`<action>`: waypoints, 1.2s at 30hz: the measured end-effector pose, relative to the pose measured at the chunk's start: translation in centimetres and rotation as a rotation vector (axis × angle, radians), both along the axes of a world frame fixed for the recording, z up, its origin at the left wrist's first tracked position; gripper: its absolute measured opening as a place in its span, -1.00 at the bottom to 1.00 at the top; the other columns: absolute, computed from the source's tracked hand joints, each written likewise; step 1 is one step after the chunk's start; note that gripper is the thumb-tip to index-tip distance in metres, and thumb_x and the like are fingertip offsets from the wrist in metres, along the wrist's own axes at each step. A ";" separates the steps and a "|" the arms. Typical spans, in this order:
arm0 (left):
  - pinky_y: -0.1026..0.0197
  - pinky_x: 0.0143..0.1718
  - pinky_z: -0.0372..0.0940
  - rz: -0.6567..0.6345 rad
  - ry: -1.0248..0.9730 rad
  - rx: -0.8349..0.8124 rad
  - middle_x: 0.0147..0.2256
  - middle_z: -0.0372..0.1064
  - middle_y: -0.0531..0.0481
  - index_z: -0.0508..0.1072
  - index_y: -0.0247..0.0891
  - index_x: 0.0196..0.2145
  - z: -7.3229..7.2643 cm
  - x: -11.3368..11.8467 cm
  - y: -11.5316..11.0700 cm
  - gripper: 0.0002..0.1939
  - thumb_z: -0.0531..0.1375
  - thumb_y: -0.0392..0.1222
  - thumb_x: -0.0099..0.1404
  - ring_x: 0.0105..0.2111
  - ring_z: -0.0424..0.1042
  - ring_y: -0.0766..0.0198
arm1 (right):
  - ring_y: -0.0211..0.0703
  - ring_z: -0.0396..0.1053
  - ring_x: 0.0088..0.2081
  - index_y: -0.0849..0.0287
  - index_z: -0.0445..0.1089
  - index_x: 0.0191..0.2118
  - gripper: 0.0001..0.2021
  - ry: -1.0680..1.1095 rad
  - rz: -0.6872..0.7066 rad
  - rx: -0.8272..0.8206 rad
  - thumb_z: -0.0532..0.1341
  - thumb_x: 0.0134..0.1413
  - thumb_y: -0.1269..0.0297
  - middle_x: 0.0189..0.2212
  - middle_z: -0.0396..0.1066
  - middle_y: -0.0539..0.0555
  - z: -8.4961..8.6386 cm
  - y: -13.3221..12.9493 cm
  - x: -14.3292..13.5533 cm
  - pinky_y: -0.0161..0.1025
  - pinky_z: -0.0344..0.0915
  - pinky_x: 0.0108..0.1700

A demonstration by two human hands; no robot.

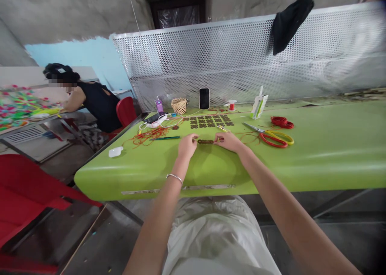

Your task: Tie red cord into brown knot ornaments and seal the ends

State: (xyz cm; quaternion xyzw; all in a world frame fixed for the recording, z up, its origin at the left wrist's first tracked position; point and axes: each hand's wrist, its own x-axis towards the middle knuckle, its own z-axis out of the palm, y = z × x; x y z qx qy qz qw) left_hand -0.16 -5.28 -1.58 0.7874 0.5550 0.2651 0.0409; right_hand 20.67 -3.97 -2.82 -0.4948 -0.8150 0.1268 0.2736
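Observation:
Just above the green tabletop, a short brown strip that looks like joined small pieces spans the gap between my hands. Its left end is pinched by my left hand, which has a silver bangle at the wrist. At the other end my right hand grips it with closed fingers. A small yellow-and-white tool lies just behind my right hand. Beyond both hands, rows of brown flower-shaped pieces lie flat on the table.
Scissors and a red cord coil lie at right. Tangled red threads, a green pen-like tool and a white case are at left. A phone and basket stand behind. A person sits at another table.

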 end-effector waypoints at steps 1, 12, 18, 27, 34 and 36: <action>0.22 -0.24 0.35 0.005 -0.015 -0.008 -0.16 0.48 -0.05 0.44 -0.24 -0.13 0.0 -0.3 0.1 -0.65 0.01 -0.49 0.22 -0.25 0.47 0.24 | -0.26 0.19 -0.58 0.14 0.39 -0.44 -0.93 0.001 -0.007 0.001 0.22 -0.02 0.28 -0.65 0.24 -0.07 0.0 0.0 0.0 -0.33 0.01 -0.49; 0.18 -0.08 0.30 -0.128 -0.020 0.025 -0.17 0.49 -0.01 0.50 -0.20 -0.16 -0.3 0.3 0.3 -0.66 0.09 -0.47 0.18 -0.18 0.43 0.20 | -0.27 0.17 -0.59 0.14 0.39 -0.44 -0.94 0.005 -0.031 -0.010 0.23 -0.03 0.29 -0.66 0.21 -0.08 0.0 0.1 0.1 -0.33 -0.01 -0.49; 0.19 -0.08 0.29 -0.140 -0.012 0.026 -0.18 0.49 -0.02 0.51 -0.22 -0.19 -0.5 0.4 0.7 -0.65 0.04 -0.50 0.20 -0.18 0.44 0.21 | -0.26 0.18 -0.57 0.15 0.40 -0.43 -0.92 0.008 -0.027 -0.022 0.24 -0.04 0.26 -0.64 0.23 -0.07 0.1 0.0 0.1 -0.31 0.02 -0.47; 0.20 -0.10 0.29 -0.143 0.029 0.043 -0.21 0.50 -0.05 0.49 -0.25 -0.19 -0.3 0.8 0.4 -0.66 0.03 -0.51 0.22 -0.20 0.44 0.20 | -0.27 0.16 -0.58 0.16 0.39 -0.44 -0.91 0.025 -0.018 -0.031 0.24 -0.04 0.27 -0.65 0.24 -0.07 0.0 0.0 0.1 -0.32 0.01 -0.49; 0.13 -0.05 0.26 -0.138 0.070 0.066 -0.18 0.47 -0.10 0.49 -0.25 -0.15 -0.3 0.8 0.4 -0.65 0.02 -0.50 0.24 -0.15 0.41 0.15 | -0.26 0.18 -0.56 0.16 0.39 -0.45 -0.92 0.034 -0.019 -0.013 0.25 -0.05 0.28 -0.63 0.25 -0.06 -0.2 0.2 0.1 -0.31 0.03 -0.47; 0.13 0.00 0.22 -0.152 0.076 0.082 -0.12 0.44 -0.11 0.46 -0.26 -0.09 -0.3 0.9 0.2 -0.61 0.02 -0.53 0.22 -0.08 0.37 0.16 | -0.27 0.17 -0.57 0.15 0.38 -0.46 -0.93 0.035 -0.013 -0.013 0.25 -0.05 0.29 -0.64 0.24 -0.07 -0.2 0.2 0.1 -0.32 0.02 -0.47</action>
